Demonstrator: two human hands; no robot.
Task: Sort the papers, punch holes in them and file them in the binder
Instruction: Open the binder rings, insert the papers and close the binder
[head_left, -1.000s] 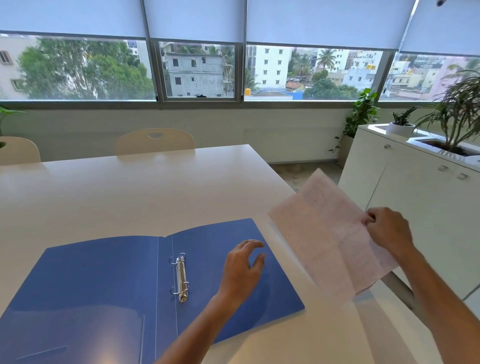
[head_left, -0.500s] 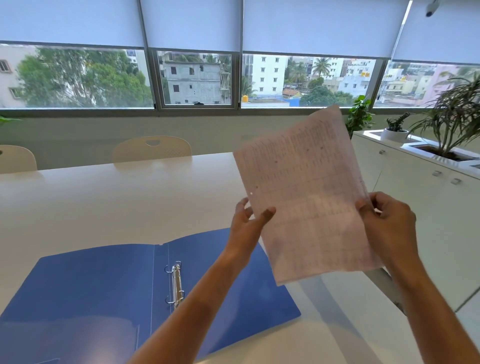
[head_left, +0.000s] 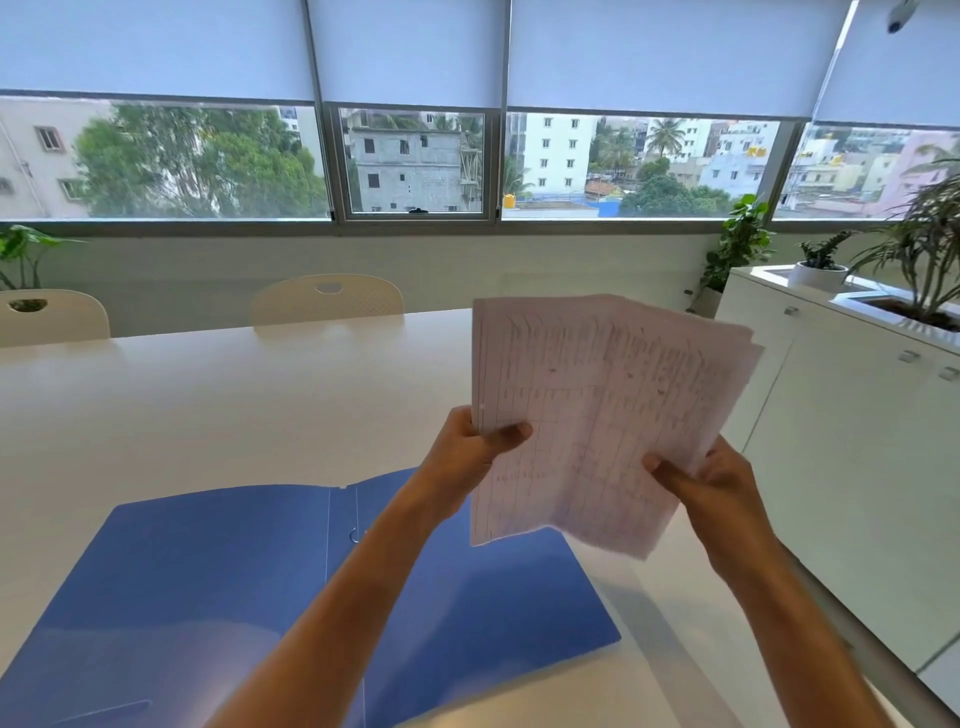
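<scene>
Papers (head_left: 597, 415) held up above desk (head_left: 208, 405), fanned, several sheets. Left hand (head_left: 467, 457) pinches left edge, thumb on front. Right hand (head_left: 711, 488) grips lower right edge. Blue binder (head_left: 208, 571) lies open on desk below, rings mostly hidden by left forearm.

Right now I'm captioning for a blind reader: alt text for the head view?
Both hands, left hand and right hand, hold a fanned sheaf of papers above an open blue binder on a white table, with windows beyond.
</scene>
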